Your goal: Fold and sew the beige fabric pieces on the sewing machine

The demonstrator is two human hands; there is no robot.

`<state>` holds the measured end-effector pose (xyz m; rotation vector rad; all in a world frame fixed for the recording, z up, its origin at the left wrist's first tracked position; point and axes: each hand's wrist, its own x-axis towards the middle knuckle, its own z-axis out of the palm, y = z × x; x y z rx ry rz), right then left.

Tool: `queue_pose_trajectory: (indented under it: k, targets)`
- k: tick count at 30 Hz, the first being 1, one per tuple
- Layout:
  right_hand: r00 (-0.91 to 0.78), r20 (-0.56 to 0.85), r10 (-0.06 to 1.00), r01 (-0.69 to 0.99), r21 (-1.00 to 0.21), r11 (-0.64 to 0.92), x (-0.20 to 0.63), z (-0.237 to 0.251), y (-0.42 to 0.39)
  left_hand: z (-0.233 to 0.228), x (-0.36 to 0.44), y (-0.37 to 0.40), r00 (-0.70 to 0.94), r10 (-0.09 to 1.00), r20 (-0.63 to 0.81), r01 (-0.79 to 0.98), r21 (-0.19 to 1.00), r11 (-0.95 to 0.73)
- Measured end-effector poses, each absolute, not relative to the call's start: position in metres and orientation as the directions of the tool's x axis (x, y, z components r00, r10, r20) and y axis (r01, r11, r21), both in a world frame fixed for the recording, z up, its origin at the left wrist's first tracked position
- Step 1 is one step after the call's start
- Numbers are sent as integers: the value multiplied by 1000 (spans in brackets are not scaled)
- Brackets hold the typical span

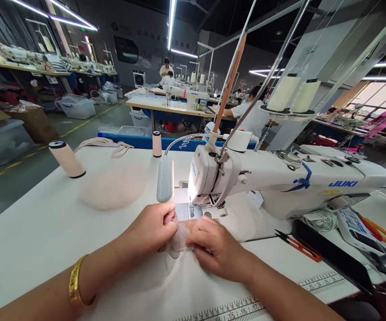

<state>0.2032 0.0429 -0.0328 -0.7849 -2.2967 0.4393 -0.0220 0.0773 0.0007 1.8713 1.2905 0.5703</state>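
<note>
Just in front of the sewing machine's point(209, 178) needle plate point(183, 211), a piece of sheer white fabric point(179, 238) is stretched between my two hands. My left hand point(156, 226) is closed, pinching the fabric's left side. On the right side, my right hand point(218, 247) grips it with bent fingers. Pale cloth hangs below the hands toward the table's front edge. More sheer fabric point(240, 218) lies under the machine's arm. A small lamp point(165, 179) lights the needle area, left of the machine head.
Pink thread cones point(67, 160) point(157, 145) and a pale sheer pile point(112, 187) occupy the table's left and back. To the right lie orange-handled thread snips point(303, 247), a black phone-like slab point(331, 254) and a coiled white cable point(320, 220). A printed ruler point(236, 310) runs along the front.
</note>
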Motion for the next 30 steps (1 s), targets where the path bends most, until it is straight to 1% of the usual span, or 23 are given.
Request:
queue_pose_trajectory:
  k: [1, 3, 5, 7, 9, 13, 17, 19, 23, 30]
  targets:
    - [-590, 473, 654, 407, -526, 747, 204, -32, 43, 0, -21, 77, 367, 926, -88, 531, 837, -132]
    - [-574, 462, 676, 386, -576, 721, 203, -29, 44, -1, -19, 75, 364, 925, -108, 475, 876, -85]
    - [-557, 449, 699, 370, -620, 692, 203, -27, 44, 0, -15, 73, 370, 918, -144, 440, 897, -37]
    - [-534, 425, 730, 369, -660, 654, 202, -25, 44, 2, -12, 71, 376, 907, -188, 440, 898, 3]
    - [-501, 402, 766, 392, -684, 615, 202, -25, 43, 3, -10, 69, 396, 894, -210, 475, 880, -4]
    - [-392, 361, 846, 454, -724, 520, 201, -27, 40, 2, -10, 69, 420, 888, -186, 528, 846, -72]
    - [-329, 225, 917, 429, -830, 357, 200, -23, 38, 0, -10, 68, 454, 870, -191, 483, 874, -60]
    - [-313, 174, 934, 427, -853, 302, 200, -20, 37, 1, -9, 67, 458, 869, -185, 462, 885, -55]
    - [-294, 171, 940, 428, -856, 289, 200, -19, 39, -1, -6, 64, 457, 870, -185, 444, 895, -44]
    - [-279, 264, 923, 434, -823, 366, 198, -22, 38, -9, -4, 64, 477, 870, -123, 416, 904, -101]
